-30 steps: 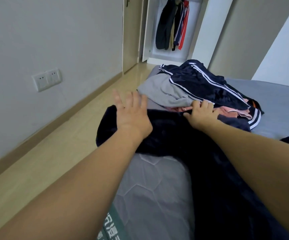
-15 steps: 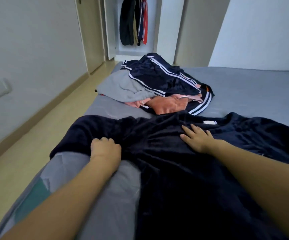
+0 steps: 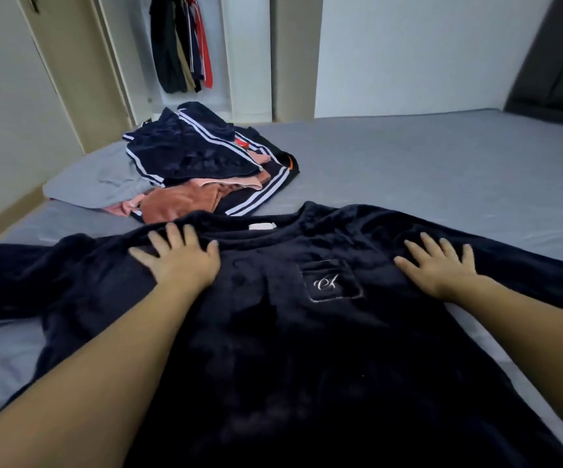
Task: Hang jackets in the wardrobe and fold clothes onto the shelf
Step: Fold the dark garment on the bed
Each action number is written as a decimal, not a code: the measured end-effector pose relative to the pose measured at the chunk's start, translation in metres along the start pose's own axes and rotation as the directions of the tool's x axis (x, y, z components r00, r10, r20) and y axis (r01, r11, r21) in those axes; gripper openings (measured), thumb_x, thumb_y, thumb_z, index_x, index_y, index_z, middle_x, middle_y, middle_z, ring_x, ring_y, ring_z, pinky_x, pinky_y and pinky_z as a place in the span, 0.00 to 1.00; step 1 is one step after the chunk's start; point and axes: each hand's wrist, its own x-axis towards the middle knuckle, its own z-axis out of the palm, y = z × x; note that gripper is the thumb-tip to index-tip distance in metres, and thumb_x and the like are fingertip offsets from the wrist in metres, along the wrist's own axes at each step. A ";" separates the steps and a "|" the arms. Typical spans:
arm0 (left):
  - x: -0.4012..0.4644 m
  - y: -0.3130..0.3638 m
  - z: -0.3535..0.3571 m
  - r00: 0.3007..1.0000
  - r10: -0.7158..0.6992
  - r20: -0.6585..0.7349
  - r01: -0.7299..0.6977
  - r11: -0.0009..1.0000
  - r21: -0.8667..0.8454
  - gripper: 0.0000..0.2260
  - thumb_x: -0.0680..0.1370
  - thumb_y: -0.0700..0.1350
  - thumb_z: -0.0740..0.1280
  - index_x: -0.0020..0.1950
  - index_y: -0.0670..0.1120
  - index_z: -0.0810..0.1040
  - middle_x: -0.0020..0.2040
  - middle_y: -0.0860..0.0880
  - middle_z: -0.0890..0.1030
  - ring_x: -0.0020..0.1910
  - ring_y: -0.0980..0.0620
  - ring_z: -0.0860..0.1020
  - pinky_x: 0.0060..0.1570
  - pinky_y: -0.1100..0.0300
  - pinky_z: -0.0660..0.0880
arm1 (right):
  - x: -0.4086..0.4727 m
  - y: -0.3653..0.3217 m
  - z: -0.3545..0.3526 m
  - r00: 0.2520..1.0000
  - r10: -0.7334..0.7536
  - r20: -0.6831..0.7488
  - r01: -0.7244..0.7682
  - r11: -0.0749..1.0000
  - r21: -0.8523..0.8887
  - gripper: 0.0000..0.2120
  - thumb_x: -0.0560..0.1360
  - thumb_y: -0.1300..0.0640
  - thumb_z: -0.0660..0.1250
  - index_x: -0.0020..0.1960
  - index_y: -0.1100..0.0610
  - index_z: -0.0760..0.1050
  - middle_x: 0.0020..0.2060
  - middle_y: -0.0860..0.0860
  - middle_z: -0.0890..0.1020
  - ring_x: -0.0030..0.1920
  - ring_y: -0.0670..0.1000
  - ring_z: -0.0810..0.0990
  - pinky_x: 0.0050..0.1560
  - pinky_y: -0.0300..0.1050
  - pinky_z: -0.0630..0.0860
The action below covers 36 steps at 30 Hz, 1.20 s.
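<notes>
A dark navy fleece top [image 3: 290, 332] lies spread front-up on the grey bed [image 3: 425, 170], its chest pocket with a white emblem facing me. My left hand [image 3: 180, 260] rests flat, fingers apart, on its left shoulder. My right hand [image 3: 438, 265] lies flat, fingers spread, on its right shoulder. Beyond the collar sits a pile of clothes [image 3: 202, 167]: a navy white-striped garment on top, with grey, pink and rust pieces beneath. The open wardrobe [image 3: 182, 45] at the back holds several hanging jackets.
A beige door [image 3: 81, 69] stands left of the wardrobe. The bed's left edge meets a strip of floor along the wall [image 3: 0, 79]. A dark headboard [image 3: 556, 62] rises at the far right.
The view has swung right, over the bed. My left hand has moved from the sleeve edge up to the left shoulder and opened flat. My right hand has slid across to the right shoulder.
</notes>
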 end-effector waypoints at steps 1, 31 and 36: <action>-0.008 0.036 0.005 0.986 0.165 0.018 -0.163 0.983 -0.088 0.31 0.78 0.67 0.46 0.78 0.57 0.52 0.80 0.51 0.49 0.78 0.43 0.47 0.69 0.28 0.42 | 0.004 0.012 0.001 0.998 0.017 -0.054 -0.009 0.990 0.144 0.31 0.77 0.31 0.45 0.78 0.40 0.48 0.79 0.48 0.46 0.78 0.53 0.47 0.73 0.62 0.40; -0.186 0.363 0.058 0.612 0.737 0.287 -0.782 0.619 0.079 0.31 0.80 0.51 0.54 0.78 0.58 0.41 0.79 0.54 0.40 0.78 0.47 0.41 0.72 0.34 0.49 | -0.008 0.303 -0.031 0.633 0.773 0.044 -0.551 0.410 0.727 0.51 0.68 0.41 0.68 0.78 0.57 0.42 0.77 0.61 0.49 0.75 0.64 0.51 0.72 0.61 0.50; -0.203 0.385 0.081 0.720 0.575 0.388 -0.665 0.732 0.148 0.30 0.81 0.51 0.49 0.78 0.57 0.36 0.80 0.50 0.38 0.78 0.42 0.37 0.69 0.31 0.40 | -0.007 0.285 -0.014 0.591 0.755 0.284 -0.251 -0.163 0.954 0.32 0.70 0.59 0.70 0.70 0.63 0.64 0.60 0.60 0.77 0.55 0.57 0.77 0.52 0.46 0.72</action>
